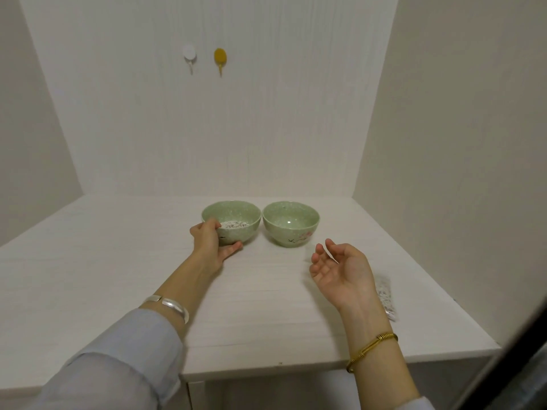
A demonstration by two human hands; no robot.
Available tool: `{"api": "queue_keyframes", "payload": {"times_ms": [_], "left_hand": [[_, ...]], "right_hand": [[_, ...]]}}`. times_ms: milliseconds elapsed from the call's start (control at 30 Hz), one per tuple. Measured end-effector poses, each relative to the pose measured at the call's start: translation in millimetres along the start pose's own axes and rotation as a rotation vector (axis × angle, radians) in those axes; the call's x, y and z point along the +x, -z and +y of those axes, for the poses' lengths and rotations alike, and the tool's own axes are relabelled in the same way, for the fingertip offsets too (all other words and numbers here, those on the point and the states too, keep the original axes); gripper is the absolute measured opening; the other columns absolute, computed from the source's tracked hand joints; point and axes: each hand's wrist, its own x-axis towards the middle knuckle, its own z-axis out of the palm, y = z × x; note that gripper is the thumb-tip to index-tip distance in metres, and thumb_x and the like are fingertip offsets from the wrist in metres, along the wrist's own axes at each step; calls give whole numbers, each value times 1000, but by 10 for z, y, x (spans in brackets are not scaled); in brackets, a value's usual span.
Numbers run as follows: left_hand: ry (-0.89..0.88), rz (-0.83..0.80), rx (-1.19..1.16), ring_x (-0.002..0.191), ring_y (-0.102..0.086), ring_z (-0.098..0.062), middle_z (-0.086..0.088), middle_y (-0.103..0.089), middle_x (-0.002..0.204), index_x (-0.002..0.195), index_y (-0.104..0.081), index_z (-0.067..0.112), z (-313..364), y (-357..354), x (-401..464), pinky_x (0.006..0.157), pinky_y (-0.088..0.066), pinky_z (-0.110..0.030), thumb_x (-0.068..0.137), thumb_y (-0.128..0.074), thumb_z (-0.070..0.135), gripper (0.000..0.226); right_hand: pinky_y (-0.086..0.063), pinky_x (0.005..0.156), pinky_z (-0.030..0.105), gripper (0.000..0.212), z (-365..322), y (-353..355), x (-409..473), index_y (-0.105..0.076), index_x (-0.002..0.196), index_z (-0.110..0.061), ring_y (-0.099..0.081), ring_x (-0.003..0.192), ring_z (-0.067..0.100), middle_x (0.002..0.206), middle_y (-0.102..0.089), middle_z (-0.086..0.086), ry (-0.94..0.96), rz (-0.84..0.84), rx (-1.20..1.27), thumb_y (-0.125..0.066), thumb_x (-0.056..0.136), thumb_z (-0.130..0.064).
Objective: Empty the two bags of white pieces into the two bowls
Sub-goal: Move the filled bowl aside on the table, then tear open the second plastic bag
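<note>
- Left hand (pixel 213 243) grips the left bowl (pixel 231 221): fingers over the near-left rim, thumb under the base.
- Left bowl holds white pieces (pixel 235 224); judged half the task done.
- Right bowl (pixel 291 223) stands just beside it, rims nearly touching, and looks empty.
- Right hand (pixel 340 269) hovers over the table (pixel 118 276), palm turned up, fingers loosely spread, holding nothing.
- Remaining bag (pixel 384 297) lies on the table near the right edge, partly hidden behind the right wrist (contents read as pale pieces; seal not visible).
- Key relation: the bag sits to the right of and nearer the person than the right hand, its long axis running roughly near-to-far. The right hand is much the closer; it would have to draw back and outward to reach it.
- The first bag is not in view.
</note>
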Motion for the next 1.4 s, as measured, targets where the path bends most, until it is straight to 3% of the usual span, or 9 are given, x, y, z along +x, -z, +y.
{"api": "queue_keyframes", "payload": {"times_ms": [200,367,567,700,833,1000,1100,1167,1400], "left_hand": [[11,65,146,65,-56,-27,-14,-43,118,127,-28,13,-24,-50,-104,67,-55,-41,85,-48,27,49],[-82,225,440,120,-38,-33,-14,-30,135,133,-22,17,-196,-169,-373,103,-37,-48,70,-57,33,73],[-167,72,575,128,-30,-36,-19,-25,140,136,-20,10,-479,-513,-890,107,-28,-44,75,-60,13,73],[-94,-178,708,124,-37,-34,-16,-35,135,128,-33,11,-784,-716,-1143,106,-34,-45,75,-57,14,58],[-36,-331,837,116,-46,-29,-11,-52,121,114,-46,15,-898,-812,-1291,101,-39,-43,66,-54,25,49],[-43,-485,963,91,-57,-29,-1,-61,79,54,-55,20,-943,-839,-1363,101,-39,-46,50,-47,26,11],[-23,-488,915,78,-50,-25,-2,-58,76,61,-57,19,-887,-812,-1361,79,-44,-36,52,-50,25,13],[5,-501,860,67,-39,-21,-6,-47,71,65,-50,14,-810,-801,-1377,58,-31,-30,60,-51,21,8],[1,-446,638,60,-42,-18,-9,-50,72,79,-48,10,-716,-758,-1275,51,-30,-25,61,-50,17,20]], "right_hand": [[-35,53,25,15,-24,62,-50,-52,79,-9,-48,61,19,75,-52,8,60,23,-48,-39,85,-5],[-39,46,20,14,-116,169,-75,-55,84,-11,-49,59,15,76,-54,1,437,212,-422,-44,88,-5],[-40,75,33,17,-282,463,13,-56,99,-12,-52,87,24,111,-54,10,706,480,-966,-45,86,-12],[-36,91,38,34,-354,561,12,-47,117,-5,-45,111,33,125,-44,18,623,636,-1520,-44,90,-25],[-38,95,40,63,-331,593,36,-33,127,-5,-39,123,35,132,-38,19,364,533,-1659,-53,84,-47],[-42,89,37,77,-295,642,80,-27,129,-7,-42,118,37,128,-36,22,291,436,-1537,-71,69,-29],[-43,82,33,91,-295,627,66,-17,139,-9,-47,112,36,127,-38,23,284,338,-1515,-72,68,-22],[-42,79,30,96,-288,594,52,-7,145,-12,-50,110,35,128,-39,23,319,260,-1538,-68,71,-19],[-49,77,36,102,-193,359,33,13,147,-20,-58,98,30,121,-51,16,560,70,-1571,-62,78,-23]]}}
